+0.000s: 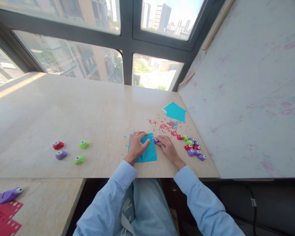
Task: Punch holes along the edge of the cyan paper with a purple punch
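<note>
A sheet of blue paper (149, 152) with a crease lies on the table before me, with small holes along its top right edge. My left hand (138, 145) rests over the left part of the sheet, its thumb apart from the fingers. At the sheet's right edge, my right hand (169, 149) grips a small purple craft punch (156, 141), partly hidden by the fingers. Several red, green and purple punches (191, 152) sit clustered to the right of that hand. Blue paper bits (125, 137) are scattered left of the sheet.
Red paper confetti (166, 127) and more blue sheets (175, 112) lie toward the right wall. Further left stand a red punch (58, 145), a purple one (61, 155) and two green ones (79, 159). Punched red paper (5, 213) and a larger purple punch (10, 195) occupy the lower left surface.
</note>
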{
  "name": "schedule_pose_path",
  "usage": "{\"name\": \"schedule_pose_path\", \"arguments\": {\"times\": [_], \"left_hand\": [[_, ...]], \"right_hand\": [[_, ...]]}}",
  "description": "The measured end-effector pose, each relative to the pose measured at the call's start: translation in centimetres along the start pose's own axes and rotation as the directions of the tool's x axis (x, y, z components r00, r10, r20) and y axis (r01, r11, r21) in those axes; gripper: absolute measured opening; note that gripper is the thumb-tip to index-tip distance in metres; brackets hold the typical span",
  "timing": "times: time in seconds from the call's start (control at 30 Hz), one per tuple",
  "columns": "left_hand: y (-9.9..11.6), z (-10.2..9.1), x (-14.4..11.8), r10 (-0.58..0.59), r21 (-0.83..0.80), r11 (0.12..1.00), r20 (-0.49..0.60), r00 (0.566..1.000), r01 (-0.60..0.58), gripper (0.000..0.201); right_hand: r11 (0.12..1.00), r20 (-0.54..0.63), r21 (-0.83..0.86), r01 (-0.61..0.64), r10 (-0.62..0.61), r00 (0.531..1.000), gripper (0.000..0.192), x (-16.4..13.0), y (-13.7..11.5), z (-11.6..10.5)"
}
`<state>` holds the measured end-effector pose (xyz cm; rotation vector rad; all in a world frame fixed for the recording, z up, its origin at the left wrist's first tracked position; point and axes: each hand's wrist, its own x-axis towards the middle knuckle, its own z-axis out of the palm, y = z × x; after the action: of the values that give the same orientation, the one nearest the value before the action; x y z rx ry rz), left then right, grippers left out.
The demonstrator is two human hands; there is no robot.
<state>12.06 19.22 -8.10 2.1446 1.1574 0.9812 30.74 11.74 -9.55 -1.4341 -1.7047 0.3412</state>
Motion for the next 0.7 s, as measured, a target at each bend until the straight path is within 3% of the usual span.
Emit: {"name": "schedule_pose_path", "arguments": {"times": [0.7], "left_hand": [[0.11, 0.22, -0.04, 0.002, 0.092, 0.996, 0.02, 1.0, -0.003, 0.021]], "right_hand": [[0.997, 0.001, 0.072, 0.001, -0.001, 1.0, 0.028, 0.04, -0.03, -0.09]]}}
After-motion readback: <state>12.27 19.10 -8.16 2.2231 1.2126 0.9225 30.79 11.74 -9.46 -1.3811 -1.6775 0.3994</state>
